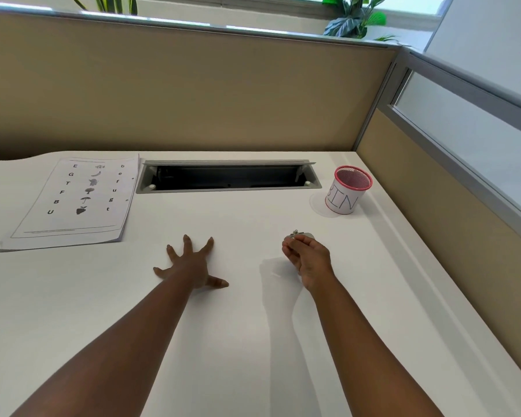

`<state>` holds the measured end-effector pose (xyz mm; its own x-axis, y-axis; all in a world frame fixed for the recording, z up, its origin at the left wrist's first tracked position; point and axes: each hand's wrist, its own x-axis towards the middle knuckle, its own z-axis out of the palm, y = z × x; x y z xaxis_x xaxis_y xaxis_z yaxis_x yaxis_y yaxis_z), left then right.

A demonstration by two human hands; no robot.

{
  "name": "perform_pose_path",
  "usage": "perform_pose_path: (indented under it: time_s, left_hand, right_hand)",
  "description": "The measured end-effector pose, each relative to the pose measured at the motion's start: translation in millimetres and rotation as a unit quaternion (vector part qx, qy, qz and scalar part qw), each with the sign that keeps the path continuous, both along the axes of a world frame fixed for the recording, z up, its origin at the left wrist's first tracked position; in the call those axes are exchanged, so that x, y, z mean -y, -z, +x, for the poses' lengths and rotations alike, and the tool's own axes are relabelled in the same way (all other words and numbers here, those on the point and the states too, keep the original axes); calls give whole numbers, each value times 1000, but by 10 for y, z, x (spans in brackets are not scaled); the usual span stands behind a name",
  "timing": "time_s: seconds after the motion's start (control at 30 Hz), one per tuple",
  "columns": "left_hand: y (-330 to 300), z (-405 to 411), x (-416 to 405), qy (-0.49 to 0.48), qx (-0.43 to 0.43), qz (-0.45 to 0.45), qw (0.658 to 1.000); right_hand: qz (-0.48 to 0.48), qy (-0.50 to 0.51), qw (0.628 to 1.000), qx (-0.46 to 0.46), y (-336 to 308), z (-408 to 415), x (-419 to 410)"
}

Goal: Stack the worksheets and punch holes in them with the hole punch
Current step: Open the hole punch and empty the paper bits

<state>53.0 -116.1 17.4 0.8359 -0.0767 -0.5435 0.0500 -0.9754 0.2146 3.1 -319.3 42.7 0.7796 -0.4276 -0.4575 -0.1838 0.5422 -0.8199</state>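
Note:
A stack of worksheets (pixel 69 200) printed with letters and small pictures lies at the far left of the white desk (pixel 238 326). My left hand (pixel 193 263) presses flat on the bare desk near the middle, fingers spread wide. To its right, my right hand (pixel 309 257) curls its fingers round a small silver metal hole punch (pixel 301 235), most of which is hidden behind the fingers. The hole punch is held just above the desk, well away from the worksheets.
A pink mesh cup labelled BIN (pixel 348 191) stands at the far right. An open grey cable tray slot (pixel 227 177) is set into the desk at the back. Beige partition walls (pixel 193 94) close off the back and right sides.

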Motion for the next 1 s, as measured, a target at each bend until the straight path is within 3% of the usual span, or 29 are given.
perform_pose_path:
  time_s: [0.33, 0.7, 0.87, 1.0]
  left_hand:
    - [-11, -4, -2, 0, 0, -7, 1000]
    - [37, 120, 87, 14, -4, -8, 1000]
    - [75, 229, 411, 49, 56, -99, 992]
    - [-61, 349, 795, 55, 144, -206, 966]
  right_hand:
    - [76, 17, 997, 0, -43, -5, 106]
    - [36, 3, 999, -13, -113, 26, 317]
    - [-27, -2, 999, -28, -239, 116, 545]
    - [-123, 34, 991, -30, -298, 252, 818]
